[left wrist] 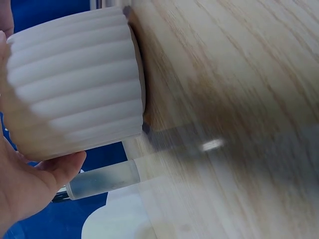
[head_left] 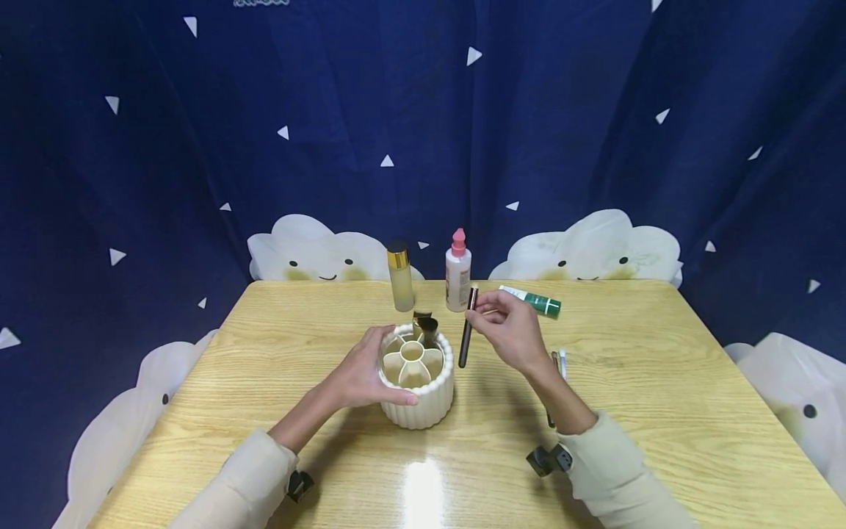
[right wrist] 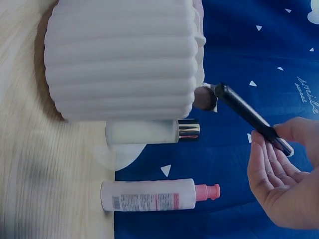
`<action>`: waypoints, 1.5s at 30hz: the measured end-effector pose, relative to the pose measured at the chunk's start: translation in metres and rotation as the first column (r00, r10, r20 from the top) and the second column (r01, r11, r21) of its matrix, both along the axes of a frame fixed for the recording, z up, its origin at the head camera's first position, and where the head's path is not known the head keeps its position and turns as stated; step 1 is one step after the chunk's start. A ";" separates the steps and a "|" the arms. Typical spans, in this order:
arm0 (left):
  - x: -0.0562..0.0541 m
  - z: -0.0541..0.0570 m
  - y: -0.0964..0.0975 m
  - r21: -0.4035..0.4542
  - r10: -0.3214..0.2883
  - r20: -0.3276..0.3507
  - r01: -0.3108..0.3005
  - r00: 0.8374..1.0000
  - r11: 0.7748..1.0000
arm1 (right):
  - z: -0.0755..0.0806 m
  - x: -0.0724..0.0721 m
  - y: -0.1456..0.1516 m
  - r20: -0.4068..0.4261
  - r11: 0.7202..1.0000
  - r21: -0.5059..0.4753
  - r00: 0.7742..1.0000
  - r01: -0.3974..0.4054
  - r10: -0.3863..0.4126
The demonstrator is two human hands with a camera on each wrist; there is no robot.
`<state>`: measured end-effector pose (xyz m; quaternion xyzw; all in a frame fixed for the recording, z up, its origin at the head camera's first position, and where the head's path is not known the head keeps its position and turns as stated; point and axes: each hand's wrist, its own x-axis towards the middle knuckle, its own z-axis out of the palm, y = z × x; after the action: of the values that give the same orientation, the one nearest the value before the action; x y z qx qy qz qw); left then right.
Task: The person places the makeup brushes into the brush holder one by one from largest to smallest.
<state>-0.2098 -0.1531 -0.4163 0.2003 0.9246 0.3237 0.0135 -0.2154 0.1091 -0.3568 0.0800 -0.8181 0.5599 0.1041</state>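
The left hand is cupping the ribbed holder; the right hand is pinching a dark wand, apparently loading, needing alignment above a compartment.

The left hand grips 1 ribbed white container, 1 frosted bottle beyond.

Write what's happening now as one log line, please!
left grip: holds white pot | right grip: pinches dark stick near pot | in pot: brush | behind: gold-banded bottle, pink-topped bottle
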 end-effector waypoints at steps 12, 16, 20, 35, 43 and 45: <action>0.003 -0.002 0.004 -0.054 0.021 -0.034 -0.023 0.999 0.998 | -0.008 0.005 -0.017 -0.023 0.982 -0.176 0.998 -0.062 0.059; 0.004 0.000 0.005 -0.070 0.012 -0.053 -0.016 0.999 0.997 | -0.013 0.006 -0.019 -0.017 0.983 -0.167 0.997 -0.080 0.078; 0.005 0.002 0.006 -0.075 0.022 -0.034 -0.024 0.999 0.997 | -0.017 0.006 -0.020 -0.018 0.982 -0.155 0.994 -0.108 0.107; 0.008 0.001 0.008 -0.034 0.008 0.019 -0.007 1.000 0.999 | -0.038 0.007 -0.024 -0.034 0.986 0.047 0.986 -0.159 0.161; 0.008 0.000 0.004 -0.067 -0.028 0.020 0.029 0.999 0.997 | -0.046 0.008 -0.024 -0.052 0.978 0.140 0.986 -0.152 0.161; 0.008 0.000 0.004 -0.071 -0.024 0.025 0.026 0.999 0.997 | -0.048 0.008 -0.024 -0.058 0.977 0.149 0.985 -0.153 0.164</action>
<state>-0.2021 -0.1492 -0.4159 0.2074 0.9328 0.2926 0.0360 -0.2074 0.0850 -0.4048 0.1719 -0.8432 0.5028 0.0817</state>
